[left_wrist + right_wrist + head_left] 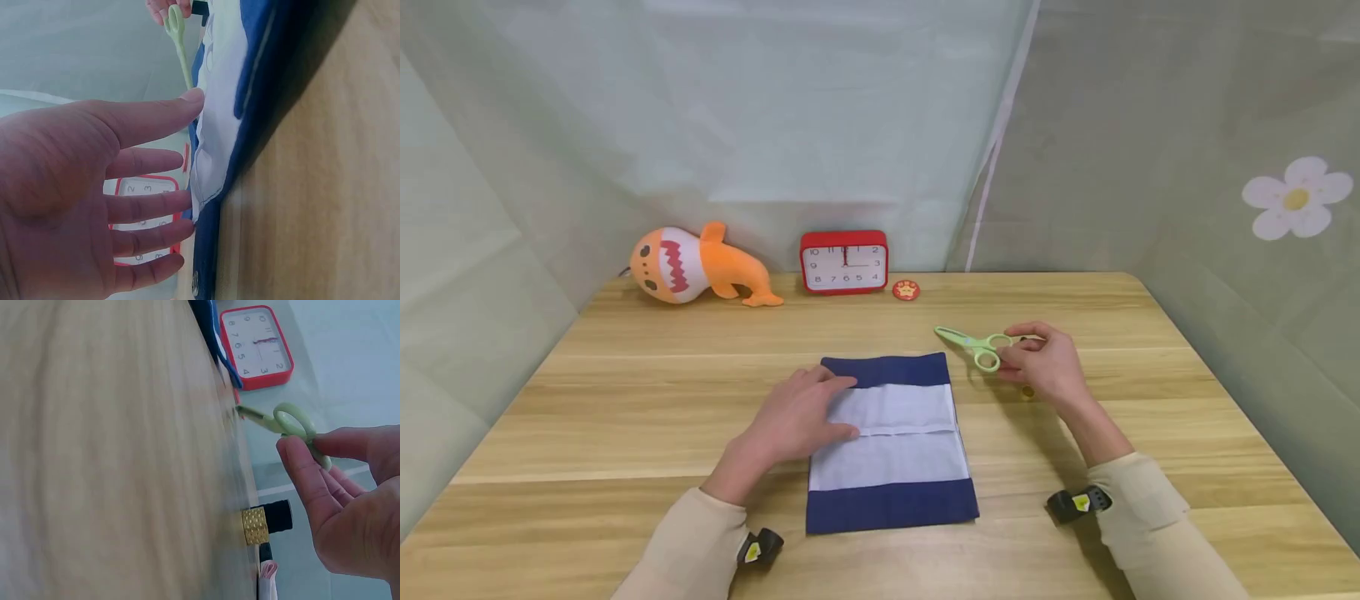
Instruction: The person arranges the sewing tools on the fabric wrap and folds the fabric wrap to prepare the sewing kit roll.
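Observation:
My right hand (1045, 362) pinches a pair of light green scissors (976, 343) by a handle loop, between thumb and finger in the right wrist view. The blades point left, away from the hand. My left hand (797, 414) lies at the left edge of a folded fabric piece (891, 504), white in the middle with navy bands at its far and near ends. Its fingers (150, 205) are straight and spread, with the tips right at the cloth. A loose white fold crosses the fabric's middle. A metal snap (195, 282) shows on a navy corner.
A black item with a gold textured end (255, 526) is on the table beside my right hand, partly hidden in the head view. At the back are an orange shark plush (730, 265), a red alarm clock (845, 262) and a round red star badge (906, 290).

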`<state>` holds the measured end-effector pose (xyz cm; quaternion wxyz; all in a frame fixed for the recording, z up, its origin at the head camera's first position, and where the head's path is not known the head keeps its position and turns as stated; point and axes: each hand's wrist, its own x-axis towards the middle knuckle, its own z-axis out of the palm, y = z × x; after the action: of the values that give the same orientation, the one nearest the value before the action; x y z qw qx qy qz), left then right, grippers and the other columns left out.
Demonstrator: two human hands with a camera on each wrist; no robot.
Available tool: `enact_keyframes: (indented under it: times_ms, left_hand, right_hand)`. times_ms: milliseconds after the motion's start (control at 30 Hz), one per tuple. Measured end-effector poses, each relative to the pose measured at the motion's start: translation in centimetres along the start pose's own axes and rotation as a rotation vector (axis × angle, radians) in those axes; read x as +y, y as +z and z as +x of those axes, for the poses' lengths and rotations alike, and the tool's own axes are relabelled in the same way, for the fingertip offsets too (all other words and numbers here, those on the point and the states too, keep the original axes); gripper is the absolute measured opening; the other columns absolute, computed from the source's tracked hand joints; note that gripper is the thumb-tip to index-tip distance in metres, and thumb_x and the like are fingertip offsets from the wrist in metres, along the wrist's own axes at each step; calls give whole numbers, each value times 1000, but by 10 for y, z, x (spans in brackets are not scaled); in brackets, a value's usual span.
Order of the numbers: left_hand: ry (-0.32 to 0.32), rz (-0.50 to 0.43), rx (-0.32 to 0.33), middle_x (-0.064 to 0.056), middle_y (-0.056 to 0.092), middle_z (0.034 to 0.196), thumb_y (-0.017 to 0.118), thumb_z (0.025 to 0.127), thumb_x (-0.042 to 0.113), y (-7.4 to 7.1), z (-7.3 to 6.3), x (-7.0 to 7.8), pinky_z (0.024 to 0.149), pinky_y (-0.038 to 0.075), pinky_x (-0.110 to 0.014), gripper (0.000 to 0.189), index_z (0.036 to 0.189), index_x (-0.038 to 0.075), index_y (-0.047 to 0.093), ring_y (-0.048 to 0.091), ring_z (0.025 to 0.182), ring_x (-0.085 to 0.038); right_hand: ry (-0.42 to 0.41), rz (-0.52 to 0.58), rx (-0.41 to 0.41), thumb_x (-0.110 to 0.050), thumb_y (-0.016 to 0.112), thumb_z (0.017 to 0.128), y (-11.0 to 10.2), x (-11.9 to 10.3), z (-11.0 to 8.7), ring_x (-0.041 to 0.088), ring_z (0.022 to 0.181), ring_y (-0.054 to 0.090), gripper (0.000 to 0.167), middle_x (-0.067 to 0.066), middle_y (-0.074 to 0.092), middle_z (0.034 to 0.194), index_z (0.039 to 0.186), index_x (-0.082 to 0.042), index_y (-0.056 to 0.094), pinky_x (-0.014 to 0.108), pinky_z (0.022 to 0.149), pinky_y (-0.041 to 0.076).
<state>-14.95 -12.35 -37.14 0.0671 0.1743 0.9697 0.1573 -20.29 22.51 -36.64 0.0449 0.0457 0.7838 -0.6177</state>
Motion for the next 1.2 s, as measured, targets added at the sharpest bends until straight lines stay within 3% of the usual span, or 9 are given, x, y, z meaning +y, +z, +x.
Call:
enact_keyframes:
  times_ms: [267,500,700,867,1033,1200]
  left_hand:
    - [-22,44,-4,-15,62,141,85,88,43,1,-1,8,107,46,-60,69,147,15,62,55,130,-39]
    - [-10,85,-14,-12,64,138,86,87,43,4,1,28,106,43,-59,65,143,18,66,54,127,-36]
    - [68,36,-14,-9,69,132,85,89,38,8,12,55,98,49,-53,49,133,21,74,60,121,-33]
    - [111,2,8,-9,73,117,84,90,33,18,22,70,89,54,-51,31,118,20,80,65,109,-31]
    - [110,3,3,-8,71,106,86,89,30,25,26,79,83,56,-47,21,107,20,80,64,100,-30]
    - [85,-9,-15,-7,68,101,86,88,29,29,28,85,78,57,-49,16,100,21,78,62,98,-29]
  right_hand:
    - [-1,55,8,-3,70,97,-9,0,-1,11,76,77,44,-3,70,86,139,4,57,30,74,64]
    - [0,149,-19,0,69,96,-15,-2,0,13,77,78,48,-2,71,87,142,6,55,30,74,64]
    - [13,140,-24,3,64,96,-21,-4,-2,12,79,77,52,-3,70,90,146,5,53,31,75,64]
    - [15,165,-48,3,64,96,-26,-5,-3,12,79,77,51,-2,70,91,146,4,54,30,74,64]
    - [21,181,-78,2,65,97,-31,-4,-3,15,78,79,43,-1,70,92,140,-2,61,31,75,64]
    - [15,109,-117,0,65,98,-35,-3,-4,14,78,76,44,-1,69,95,142,-1,58,32,77,64]
